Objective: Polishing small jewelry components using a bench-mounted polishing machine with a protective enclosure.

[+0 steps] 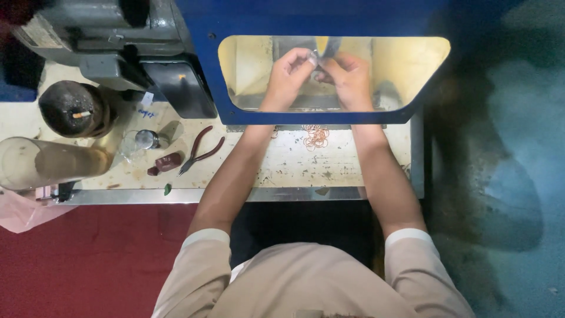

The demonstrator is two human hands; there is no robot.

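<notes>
Left hand point(289, 73): upper centre, inside the blue guard's window point(206, 88), fingers pinched on a small metal piece point(315, 58).
Right hand point(348, 76): just beside, fingertips closed on the same piece.
Wire rings point(316, 136): bench, below the window.
Pliers point(199, 150): left of centre.

Pliers point(200, 151) L of rings point(316, 136)

- A worn beige label point(36, 32) is sitting on the grey machine point(100, 35), upper left.
- A small white tag point(146, 98) is lying just below that machine.
</notes>
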